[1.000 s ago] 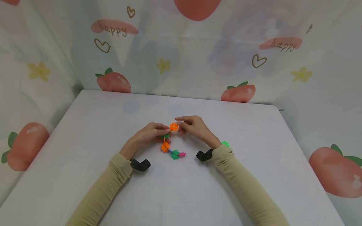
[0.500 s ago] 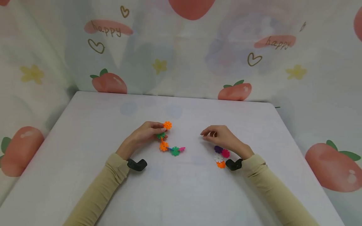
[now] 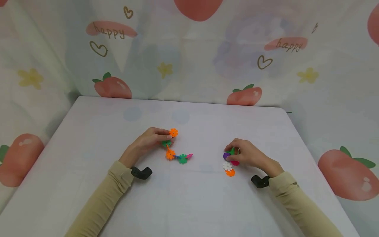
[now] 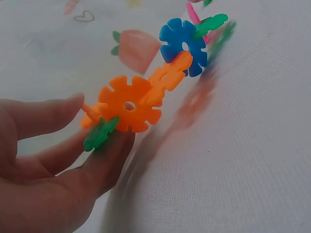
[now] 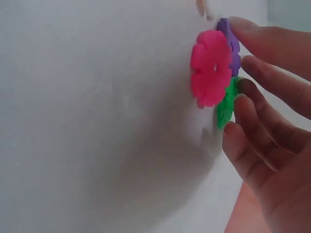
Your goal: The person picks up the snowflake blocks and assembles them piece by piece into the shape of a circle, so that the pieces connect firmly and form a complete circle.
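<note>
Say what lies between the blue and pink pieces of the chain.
A green piece lies between the blue piece and the pink piece, as the head view shows.

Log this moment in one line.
left hand: holds disc chain | right hand: touches purple disc | white disc: on table

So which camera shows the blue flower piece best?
The left wrist view. The blue flower piece looks big there, and you can see most of its flower shape. The head view shows only a thin blue sliver of it. The right wrist view doesn't show it at all.
</note>
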The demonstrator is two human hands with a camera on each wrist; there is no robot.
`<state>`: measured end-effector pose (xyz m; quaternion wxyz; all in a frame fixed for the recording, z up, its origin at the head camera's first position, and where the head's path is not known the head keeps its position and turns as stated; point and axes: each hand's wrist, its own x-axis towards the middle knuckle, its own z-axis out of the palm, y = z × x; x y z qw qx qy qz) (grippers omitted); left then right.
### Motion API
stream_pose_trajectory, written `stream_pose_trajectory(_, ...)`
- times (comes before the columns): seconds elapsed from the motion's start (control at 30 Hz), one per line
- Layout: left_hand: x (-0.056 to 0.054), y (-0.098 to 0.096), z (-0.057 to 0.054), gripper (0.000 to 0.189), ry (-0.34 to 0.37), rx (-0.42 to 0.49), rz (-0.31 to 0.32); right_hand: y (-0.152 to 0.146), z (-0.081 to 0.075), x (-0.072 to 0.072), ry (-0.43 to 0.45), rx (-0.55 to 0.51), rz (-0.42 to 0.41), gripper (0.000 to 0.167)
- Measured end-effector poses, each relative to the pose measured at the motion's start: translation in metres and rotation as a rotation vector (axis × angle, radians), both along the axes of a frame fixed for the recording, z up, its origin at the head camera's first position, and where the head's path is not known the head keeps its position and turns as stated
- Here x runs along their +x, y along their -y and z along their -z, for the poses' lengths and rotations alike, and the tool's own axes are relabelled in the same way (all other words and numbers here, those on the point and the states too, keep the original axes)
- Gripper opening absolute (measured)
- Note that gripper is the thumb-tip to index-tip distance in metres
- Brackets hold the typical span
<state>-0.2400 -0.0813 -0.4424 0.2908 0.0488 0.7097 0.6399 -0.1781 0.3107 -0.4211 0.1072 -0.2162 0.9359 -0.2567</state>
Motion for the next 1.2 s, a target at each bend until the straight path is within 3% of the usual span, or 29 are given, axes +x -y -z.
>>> stream_pose_trajectory(0.2, 0.001, 0.001, 0.001, 0.048, -0.014, 0.021, -0.007, -0.001, 0.001, 0.001, 0.019, -0.005, 0.027, 0.021)
stream_pose_trajectory(0.37, 0.001, 0.003, 0.002, 0.043, -0.020, 0.049, -0.053, 0.003, 0.002, -0.001, 0.054, -0.050, 0.066, 0.019)
stream_pose_trajectory(0.6, 0.001, 0.001, 0.002, 0.040, -0.016, 0.065, -0.091, 0.017, 0.004, -0.006, 0.108, -0.250, 0.140, 0.011)
stream_pose_trajectory(0.73, 0.000, 0.000, 0.004, 0.038, -0.007, 0.062, -0.094, 0.028, 0.005, -0.013, 0.140, -0.336, 0.125, 0.018)
stream_pose_trajectory(0.9, -0.001, 0.000, 0.003, 0.037, -0.007, 0.040, -0.112, 0.048, 0.004, -0.026, 0.128, -0.349, 0.104, 0.026)
stream_pose_trajectory(1.2, 0.000, -0.001, 0.002, 0.038, -0.009, 0.048, -0.122, 0.091, 0.003, -0.050, 0.102, -0.383, 0.114, 0.015)
